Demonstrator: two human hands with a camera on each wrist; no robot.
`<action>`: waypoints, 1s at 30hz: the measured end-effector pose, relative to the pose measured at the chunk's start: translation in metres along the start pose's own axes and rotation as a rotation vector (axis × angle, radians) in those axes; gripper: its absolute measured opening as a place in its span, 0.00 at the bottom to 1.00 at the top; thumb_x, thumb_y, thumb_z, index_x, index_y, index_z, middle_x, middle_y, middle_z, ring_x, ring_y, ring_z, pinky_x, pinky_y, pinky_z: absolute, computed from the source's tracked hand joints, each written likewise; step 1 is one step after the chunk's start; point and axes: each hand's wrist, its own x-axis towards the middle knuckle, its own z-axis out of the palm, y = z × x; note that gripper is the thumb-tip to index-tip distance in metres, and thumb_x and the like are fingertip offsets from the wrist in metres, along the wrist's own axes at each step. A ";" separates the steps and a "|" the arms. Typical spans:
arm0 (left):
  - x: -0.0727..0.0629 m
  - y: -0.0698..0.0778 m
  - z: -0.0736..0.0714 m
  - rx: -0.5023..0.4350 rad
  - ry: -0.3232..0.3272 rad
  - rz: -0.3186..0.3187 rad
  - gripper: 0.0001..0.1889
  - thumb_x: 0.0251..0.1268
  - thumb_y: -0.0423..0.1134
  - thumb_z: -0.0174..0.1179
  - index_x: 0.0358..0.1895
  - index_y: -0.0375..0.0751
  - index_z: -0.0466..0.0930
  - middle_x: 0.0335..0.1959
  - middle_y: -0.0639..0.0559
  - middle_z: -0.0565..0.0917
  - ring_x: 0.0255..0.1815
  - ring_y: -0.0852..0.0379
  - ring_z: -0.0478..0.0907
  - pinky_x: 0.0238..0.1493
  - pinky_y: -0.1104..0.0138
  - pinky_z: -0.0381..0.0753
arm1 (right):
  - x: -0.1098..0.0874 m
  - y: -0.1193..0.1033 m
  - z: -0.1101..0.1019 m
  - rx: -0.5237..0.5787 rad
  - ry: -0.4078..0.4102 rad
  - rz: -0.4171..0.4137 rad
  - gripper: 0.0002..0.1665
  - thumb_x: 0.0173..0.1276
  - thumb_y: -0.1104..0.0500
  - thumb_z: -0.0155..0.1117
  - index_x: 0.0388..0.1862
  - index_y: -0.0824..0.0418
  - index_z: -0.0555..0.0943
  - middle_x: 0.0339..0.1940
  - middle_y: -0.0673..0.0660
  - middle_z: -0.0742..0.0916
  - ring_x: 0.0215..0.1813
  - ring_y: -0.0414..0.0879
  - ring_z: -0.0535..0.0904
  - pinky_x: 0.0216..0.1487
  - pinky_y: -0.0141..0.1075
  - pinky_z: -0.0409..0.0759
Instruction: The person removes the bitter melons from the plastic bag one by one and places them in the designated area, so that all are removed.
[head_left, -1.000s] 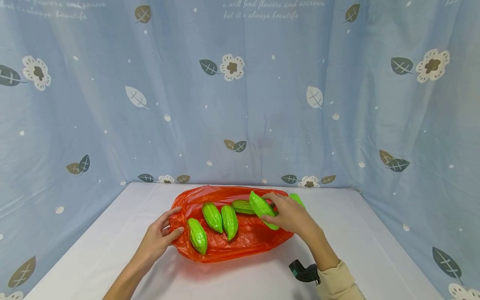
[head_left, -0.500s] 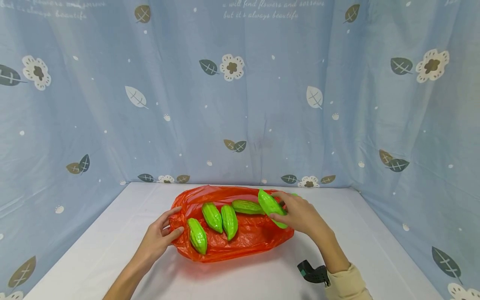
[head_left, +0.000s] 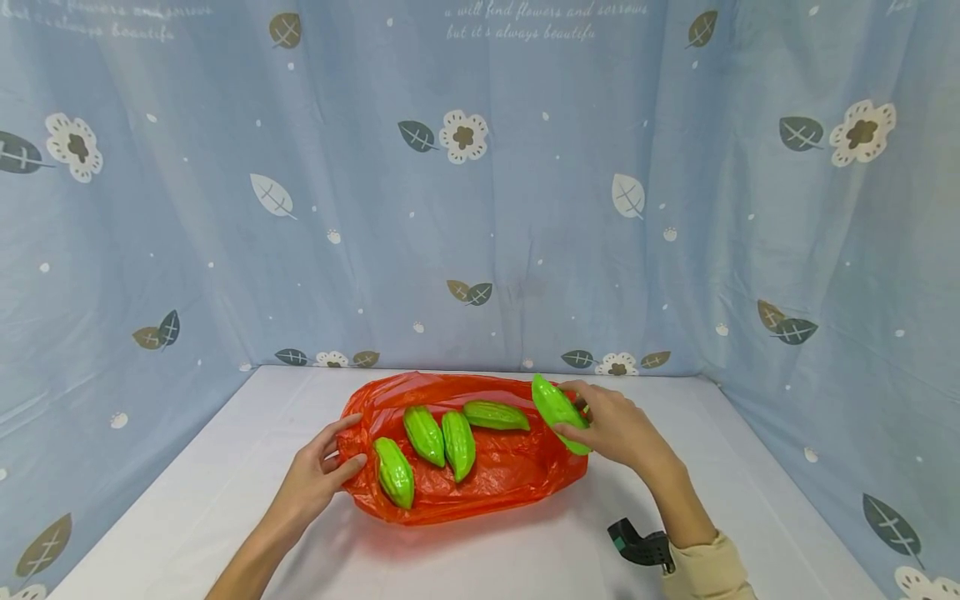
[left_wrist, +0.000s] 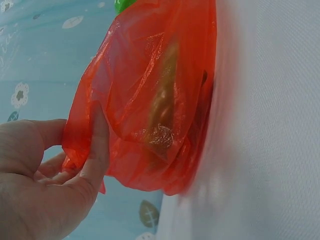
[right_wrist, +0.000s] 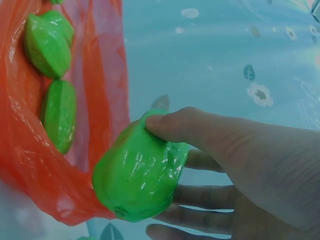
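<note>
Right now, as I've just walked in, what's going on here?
A person is handling green produce and a bag with bare hands. The left hand pinches the left end of an open red plastic bag on a white table. The right hand holds a ridged green fruit or vegetable by the bag's right end. Four more like it lie inside the bag.

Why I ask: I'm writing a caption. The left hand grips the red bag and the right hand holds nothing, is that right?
Not quite: the right hand holds a green vegetable, as the right wrist view shows. The rest stands.
</note>
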 end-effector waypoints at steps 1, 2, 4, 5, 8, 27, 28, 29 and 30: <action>0.000 0.000 0.000 -0.001 -0.001 0.002 0.33 0.66 0.33 0.63 0.72 0.44 0.62 0.62 0.30 0.75 0.45 0.58 0.85 0.37 0.65 0.87 | 0.000 0.001 -0.001 0.009 -0.002 0.006 0.35 0.60 0.49 0.74 0.64 0.55 0.75 0.43 0.55 0.87 0.42 0.45 0.82 0.37 0.36 0.85; 0.000 0.000 0.000 -0.001 -0.001 0.003 0.33 0.65 0.33 0.63 0.72 0.44 0.62 0.62 0.30 0.75 0.45 0.58 0.85 0.37 0.65 0.87 | -0.001 0.002 -0.002 0.016 -0.002 0.008 0.35 0.60 0.49 0.73 0.64 0.55 0.75 0.43 0.55 0.87 0.42 0.45 0.82 0.36 0.36 0.85; 0.000 0.000 0.000 -0.003 -0.001 0.006 0.33 0.66 0.33 0.63 0.72 0.44 0.62 0.62 0.30 0.75 0.44 0.58 0.85 0.37 0.65 0.87 | -0.002 0.004 -0.004 0.027 -0.004 0.010 0.34 0.60 0.49 0.73 0.64 0.57 0.75 0.43 0.56 0.87 0.41 0.46 0.83 0.35 0.35 0.85; 0.000 0.000 0.000 -0.003 -0.001 0.007 0.32 0.66 0.33 0.63 0.72 0.44 0.62 0.62 0.30 0.75 0.44 0.58 0.85 0.37 0.65 0.87 | -0.002 0.005 -0.004 0.033 -0.006 0.017 0.34 0.60 0.49 0.73 0.63 0.56 0.75 0.42 0.56 0.87 0.41 0.46 0.83 0.34 0.35 0.85; 0.000 0.000 0.000 0.000 -0.002 0.004 0.32 0.66 0.33 0.62 0.72 0.44 0.62 0.62 0.30 0.75 0.44 0.58 0.86 0.37 0.65 0.87 | -0.002 0.008 -0.007 0.039 -0.004 0.017 0.34 0.60 0.50 0.73 0.64 0.58 0.74 0.41 0.57 0.88 0.41 0.46 0.83 0.35 0.36 0.85; -0.002 0.001 -0.001 -0.003 0.003 0.005 0.32 0.66 0.34 0.63 0.72 0.44 0.62 0.62 0.31 0.75 0.45 0.58 0.85 0.38 0.65 0.87 | -0.004 0.035 -0.020 0.075 0.003 0.062 0.37 0.62 0.46 0.71 0.66 0.59 0.72 0.44 0.62 0.87 0.40 0.50 0.84 0.31 0.37 0.84; -0.002 0.001 -0.001 -0.001 0.004 0.008 0.32 0.66 0.34 0.63 0.72 0.44 0.62 0.62 0.31 0.75 0.45 0.58 0.85 0.38 0.65 0.87 | -0.004 0.036 -0.021 0.075 0.005 0.062 0.37 0.62 0.46 0.71 0.66 0.59 0.72 0.44 0.62 0.87 0.40 0.50 0.84 0.31 0.37 0.84; -0.002 0.001 -0.001 -0.001 0.004 0.009 0.32 0.66 0.34 0.63 0.72 0.44 0.62 0.62 0.31 0.75 0.45 0.59 0.85 0.38 0.65 0.87 | -0.004 0.038 -0.021 0.074 0.007 0.062 0.37 0.62 0.46 0.71 0.66 0.60 0.72 0.44 0.63 0.87 0.40 0.50 0.84 0.31 0.36 0.84; -0.002 0.001 0.000 -0.002 0.004 0.009 0.32 0.66 0.34 0.63 0.72 0.44 0.62 0.62 0.31 0.75 0.45 0.59 0.85 0.38 0.66 0.87 | -0.004 0.039 -0.022 0.071 0.010 0.063 0.37 0.62 0.46 0.71 0.66 0.60 0.72 0.44 0.63 0.87 0.40 0.50 0.84 0.31 0.36 0.84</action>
